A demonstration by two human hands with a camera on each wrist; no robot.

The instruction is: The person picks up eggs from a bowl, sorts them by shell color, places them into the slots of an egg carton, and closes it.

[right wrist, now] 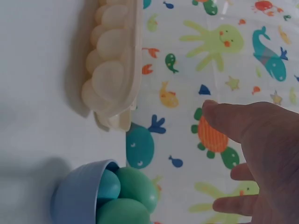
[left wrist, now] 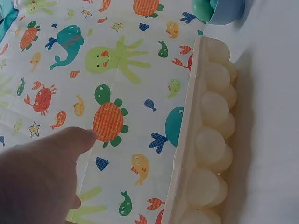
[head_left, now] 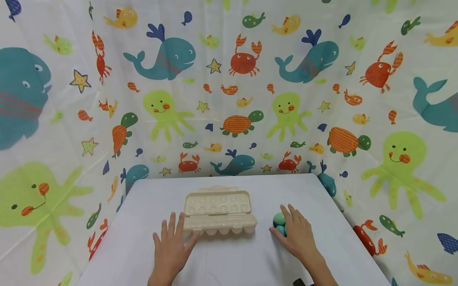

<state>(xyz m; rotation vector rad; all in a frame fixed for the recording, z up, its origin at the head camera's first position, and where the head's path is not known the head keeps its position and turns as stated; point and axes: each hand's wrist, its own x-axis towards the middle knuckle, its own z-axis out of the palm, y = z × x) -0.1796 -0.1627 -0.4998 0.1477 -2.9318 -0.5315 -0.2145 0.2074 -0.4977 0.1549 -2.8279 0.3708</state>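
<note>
A cream egg carton (head_left: 217,202) lies with its lid folded back on the white table; its row of rounded cups (left wrist: 212,112) shows in the left wrist view. My left hand (head_left: 172,247) hovers by the carton's left front corner, fingers spread and holding nothing. Over to the right, my right hand (head_left: 297,233) reaches above a small blue bowl (right wrist: 77,195), partly covering it in the head view. Inside the bowl sit green eggs (right wrist: 136,187) and a turquoise egg (right wrist: 109,185). The right fingers are extended and grip nothing.
The white table (head_left: 229,266) carries the carton and bowl, with the bowl to the carton's right. A curtain (head_left: 214,131) printed with sea animals hangs behind the table and along both sides. A small black object (head_left: 298,282) shows beside the right wrist at the bottom edge.
</note>
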